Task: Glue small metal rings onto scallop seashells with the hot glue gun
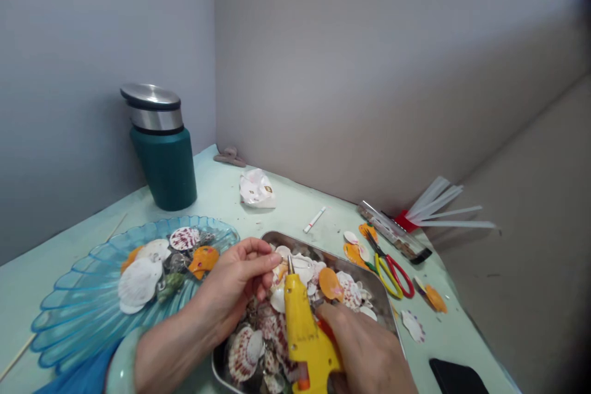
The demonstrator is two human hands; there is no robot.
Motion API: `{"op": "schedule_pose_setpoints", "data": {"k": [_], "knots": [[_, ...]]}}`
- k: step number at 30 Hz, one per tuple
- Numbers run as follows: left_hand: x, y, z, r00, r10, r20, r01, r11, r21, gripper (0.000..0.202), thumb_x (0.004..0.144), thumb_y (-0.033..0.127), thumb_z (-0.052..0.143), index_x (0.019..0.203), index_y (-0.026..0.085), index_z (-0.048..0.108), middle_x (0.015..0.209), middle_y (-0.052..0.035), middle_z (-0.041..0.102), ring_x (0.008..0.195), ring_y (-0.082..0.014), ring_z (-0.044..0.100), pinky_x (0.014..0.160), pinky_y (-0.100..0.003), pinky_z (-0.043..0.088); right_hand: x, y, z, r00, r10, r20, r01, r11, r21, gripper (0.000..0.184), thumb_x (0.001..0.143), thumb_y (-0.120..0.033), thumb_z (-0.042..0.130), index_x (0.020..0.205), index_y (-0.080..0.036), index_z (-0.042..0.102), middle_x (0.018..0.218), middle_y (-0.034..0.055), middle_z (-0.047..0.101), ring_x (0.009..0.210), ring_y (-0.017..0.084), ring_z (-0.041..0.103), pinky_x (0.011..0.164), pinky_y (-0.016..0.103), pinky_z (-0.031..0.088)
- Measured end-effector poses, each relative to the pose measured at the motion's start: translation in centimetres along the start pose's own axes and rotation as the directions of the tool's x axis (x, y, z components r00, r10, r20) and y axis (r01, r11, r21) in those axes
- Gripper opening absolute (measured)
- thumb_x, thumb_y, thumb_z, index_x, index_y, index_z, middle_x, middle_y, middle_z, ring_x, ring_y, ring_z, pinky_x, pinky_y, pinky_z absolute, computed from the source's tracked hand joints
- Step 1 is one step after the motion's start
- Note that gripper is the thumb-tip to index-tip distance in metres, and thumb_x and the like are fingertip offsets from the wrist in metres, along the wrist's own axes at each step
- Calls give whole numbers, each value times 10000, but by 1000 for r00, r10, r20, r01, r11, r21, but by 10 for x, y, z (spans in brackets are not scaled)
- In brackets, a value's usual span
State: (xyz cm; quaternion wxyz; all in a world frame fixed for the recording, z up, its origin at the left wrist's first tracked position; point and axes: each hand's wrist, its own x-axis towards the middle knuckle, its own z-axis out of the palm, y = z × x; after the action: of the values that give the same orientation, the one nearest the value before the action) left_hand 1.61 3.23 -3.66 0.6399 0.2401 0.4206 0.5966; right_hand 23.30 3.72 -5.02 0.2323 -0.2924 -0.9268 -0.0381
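Observation:
My right hand is wrapped round a yellow hot glue gun, its metal nozzle pointing up and away from me. Beside the nozzle, the thumb and fingers of my left hand are pinched together. What they hold is hard to tell against the pale shells behind. Both hands are over a metal tray heaped with seashells, among them a ribbed brown-and-white scallop shell and an orange shell. To the left, a blue fluted glass plate carries white, orange and purple-streaked shells.
A green bottle with a steel lid stands at the back left. Crumpled white paper and a small white stick lie behind the tray. Scissors, loose shells, glue sticks and a dark flat object are at right.

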Motion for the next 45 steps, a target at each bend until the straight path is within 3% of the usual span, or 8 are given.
{"op": "schedule_pose_setpoints", "data": {"k": [9,15,21,28,31,36,43,45], "knots": [[0,-1,2,998,40,-41,-39,999,29,222,727,220,723,777,182,510,466,84,539,375,-37,442,383,-130,349,-11,8,6,996,87,-35,-86,996,34,537,584,-55,418,1103,-183,463,781,54,651,635,213,641,550,283,465],[-5,-2,11,994,105,-40,-100,988,120,193,733,225,712,749,177,527,564,70,574,483,-59,506,474,-162,430,-15,6,10,990,136,20,-137,966,220,345,667,-147,475,1002,-222,514,696,2,635,569,179,615,524,255,422],[-5,2,11,956,263,-133,-215,931,294,187,694,202,734,720,164,553,653,53,626,591,-62,543,547,-142,423,-11,1,8,908,359,217,-418,735,533,202,755,-395,517,867,-228,533,589,-50,555,466,117,487,439,204,343],[-2,0,10,943,316,-101,-262,895,360,156,696,181,714,742,179,565,699,49,640,657,-85,567,597,-159,445,-6,-5,-1,783,522,339,-609,529,591,261,732,-470,586,832,-229,573,602,-42,491,526,132,456,490,217,367],[-1,-2,10,937,342,-68,-287,868,406,143,709,166,699,763,187,568,740,40,650,700,-98,589,633,-174,462,-3,-6,-6,763,530,371,-630,481,610,219,711,-419,612,805,-229,557,615,-43,487,541,131,444,509,223,376],[-2,-5,8,932,362,-33,-308,836,454,115,741,167,668,788,200,568,774,36,646,713,-111,601,624,-190,471,-2,-8,-8,754,544,368,-632,448,633,211,721,-412,602,811,-230,542,616,-49,473,539,125,426,517,230,367],[-4,-4,9,924,383,12,-338,799,497,87,757,157,637,795,195,569,793,24,644,735,-116,609,651,-210,479,-4,-7,-7,748,546,377,-651,495,575,283,724,-477,605,855,-226,594,615,-31,521,569,154,483,537,249,370],[-4,-4,9,925,378,16,-336,802,493,88,761,158,632,798,194,562,799,22,644,734,-113,610,646,-208,476,-3,-7,-7,767,538,349,-628,518,582,271,736,-474,592,847,-227,600,631,-23,549,593,166,513,538,249,379]]}}
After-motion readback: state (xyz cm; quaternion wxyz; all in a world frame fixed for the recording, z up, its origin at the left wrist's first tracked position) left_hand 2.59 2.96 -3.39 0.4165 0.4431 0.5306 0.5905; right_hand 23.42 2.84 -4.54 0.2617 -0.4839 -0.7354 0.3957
